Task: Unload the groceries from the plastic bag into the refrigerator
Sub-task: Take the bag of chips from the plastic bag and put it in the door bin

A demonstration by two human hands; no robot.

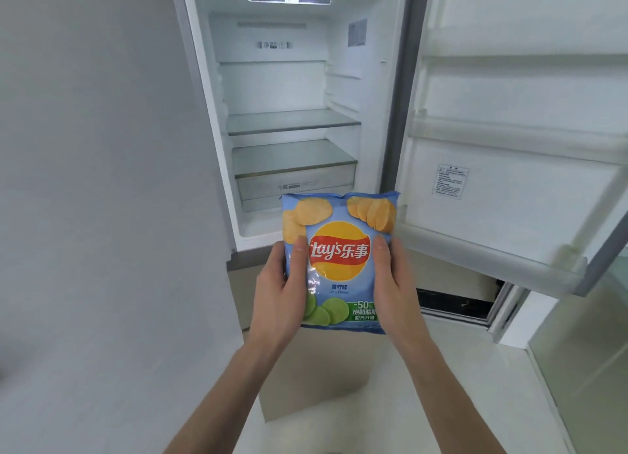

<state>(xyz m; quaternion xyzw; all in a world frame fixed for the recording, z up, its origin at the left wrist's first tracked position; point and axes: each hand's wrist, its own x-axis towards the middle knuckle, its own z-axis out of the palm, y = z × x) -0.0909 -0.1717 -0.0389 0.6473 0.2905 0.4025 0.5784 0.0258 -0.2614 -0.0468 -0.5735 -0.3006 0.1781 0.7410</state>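
A light blue bag of lime-flavour Lay's chips (339,267) is held upright in front of the open refrigerator (292,120). My left hand (278,294) grips its left edge and my right hand (394,290) grips its right edge, thumbs on the front. The bag sits just below and in front of the fridge's lowest drawer (295,185). The glass shelves (292,122) inside carry nothing. No plastic bag is in view.
The fridge door (509,148) swings open to the right, its door bins (492,256) bare. A white wall (102,182) stands close on the left. A glass panel (584,351) is at the lower right. Pale floor lies below.
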